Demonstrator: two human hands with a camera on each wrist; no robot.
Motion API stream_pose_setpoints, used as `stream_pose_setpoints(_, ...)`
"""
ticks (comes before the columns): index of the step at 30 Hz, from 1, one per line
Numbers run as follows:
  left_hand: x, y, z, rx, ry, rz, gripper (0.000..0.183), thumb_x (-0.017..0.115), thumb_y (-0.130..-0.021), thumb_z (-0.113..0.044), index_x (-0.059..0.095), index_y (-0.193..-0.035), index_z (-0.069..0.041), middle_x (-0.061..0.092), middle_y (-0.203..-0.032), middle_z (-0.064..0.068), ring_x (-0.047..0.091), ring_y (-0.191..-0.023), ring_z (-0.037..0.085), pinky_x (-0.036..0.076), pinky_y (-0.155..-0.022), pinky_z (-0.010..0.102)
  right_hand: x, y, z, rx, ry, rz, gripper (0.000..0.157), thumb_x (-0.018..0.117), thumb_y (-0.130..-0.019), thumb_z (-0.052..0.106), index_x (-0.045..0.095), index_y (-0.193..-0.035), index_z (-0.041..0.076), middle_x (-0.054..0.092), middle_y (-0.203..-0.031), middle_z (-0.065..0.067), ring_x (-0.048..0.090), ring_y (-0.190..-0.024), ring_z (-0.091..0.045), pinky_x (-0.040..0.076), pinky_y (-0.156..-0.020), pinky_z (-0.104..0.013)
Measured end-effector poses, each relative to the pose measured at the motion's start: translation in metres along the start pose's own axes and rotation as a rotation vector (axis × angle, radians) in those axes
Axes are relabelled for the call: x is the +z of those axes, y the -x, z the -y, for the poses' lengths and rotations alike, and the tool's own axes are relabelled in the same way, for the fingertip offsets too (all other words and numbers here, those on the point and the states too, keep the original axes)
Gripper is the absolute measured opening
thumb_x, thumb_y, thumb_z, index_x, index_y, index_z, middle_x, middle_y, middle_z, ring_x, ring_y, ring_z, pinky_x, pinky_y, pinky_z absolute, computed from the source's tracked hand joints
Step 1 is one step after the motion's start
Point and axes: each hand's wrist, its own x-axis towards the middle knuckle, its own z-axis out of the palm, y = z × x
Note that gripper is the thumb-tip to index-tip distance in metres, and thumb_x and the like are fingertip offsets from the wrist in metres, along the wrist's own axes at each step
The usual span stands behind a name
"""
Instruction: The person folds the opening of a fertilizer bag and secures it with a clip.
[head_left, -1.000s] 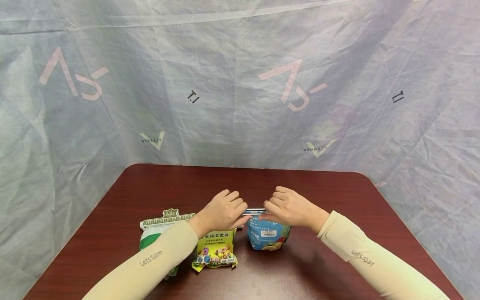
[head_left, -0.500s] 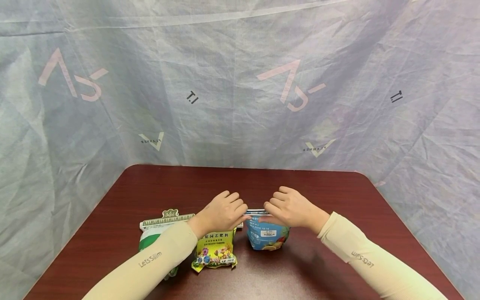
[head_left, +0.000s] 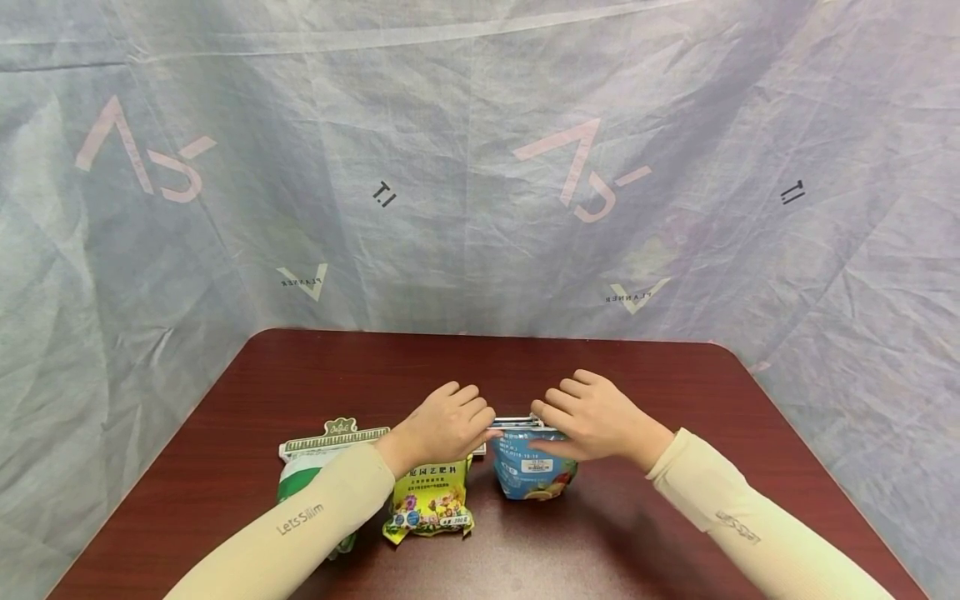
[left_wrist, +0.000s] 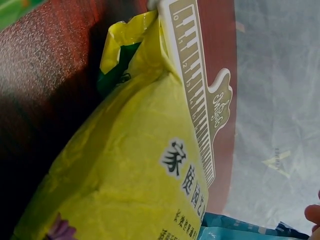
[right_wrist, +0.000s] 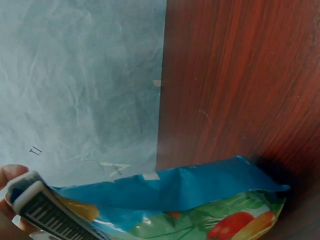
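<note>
A blue bag printed with vegetables stands on the table, a white bag clip along its top. My left hand grips the clip's left end between curled fingers and thumb. At the other end my right hand has its fingers curled over the clip, its thumb lower, over the bag's front. In the right wrist view the clip shows two bars slightly apart at its end, fingertips beside it. The yellow bag, close beneath my left hand, carries a piano-key clip.
A green and white bag with a similar clip stands left, partly behind my left sleeve. All stand on a dark red table. A grey cloth hangs behind it.
My right hand has shifted slightly right, and its thumb has dropped away from its fingers, baring more of the clip's right end. The left hand and the bags have hardly moved.
</note>
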Motion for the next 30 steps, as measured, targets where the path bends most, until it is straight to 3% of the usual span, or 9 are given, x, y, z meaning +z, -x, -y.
stream_pose_setpoints(7, 0.0, 0.0, 0.0, -0.003, 0.004, -0.008, 0.034, 0.039, -0.097, -0.036, 0.053, -0.077, -0.013, 0.053, -0.07, -0.004, 0.047, -0.065, 0.015, 0.034, -0.056, 0.029, -0.008, 0.008, -0.004, 0.054, -0.011, 0.004, 0.041, 0.056, -0.08, 0.047, 0.06, -0.089, 0.007, 0.054, -0.072, 0.0, 0.048, -0.058, -0.019, 0.037, -0.051, -0.034)
stream_pose_setpoints(19, -0.001, -0.001, 0.0, -0.003, 0.008, 0.0, 0.033, 0.042, -0.096, -0.037, 0.051, -0.073, -0.013, 0.05, -0.067, -0.004, 0.044, -0.063, 0.014, 0.032, -0.054, 0.028, -0.013, 0.032, -0.002, 0.242, -0.115, -0.048, 0.046, 0.056, -0.082, 0.045, 0.062, -0.094, 0.001, 0.059, -0.083, -0.004, 0.052, -0.066, -0.02, 0.042, -0.059, -0.034)
stream_pose_setpoints(30, -0.001, -0.002, 0.0, -0.006, 0.012, 0.003, 0.033, 0.041, -0.096, -0.036, 0.051, -0.074, -0.013, 0.05, -0.067, -0.004, 0.044, -0.063, 0.014, 0.032, -0.054, 0.028, -0.014, 0.054, 0.002, 0.261, -0.09, -0.032, 0.039, 0.052, -0.087, 0.038, 0.063, -0.094, 0.001, 0.058, -0.083, -0.003, 0.052, -0.065, -0.021, 0.042, -0.06, -0.035)
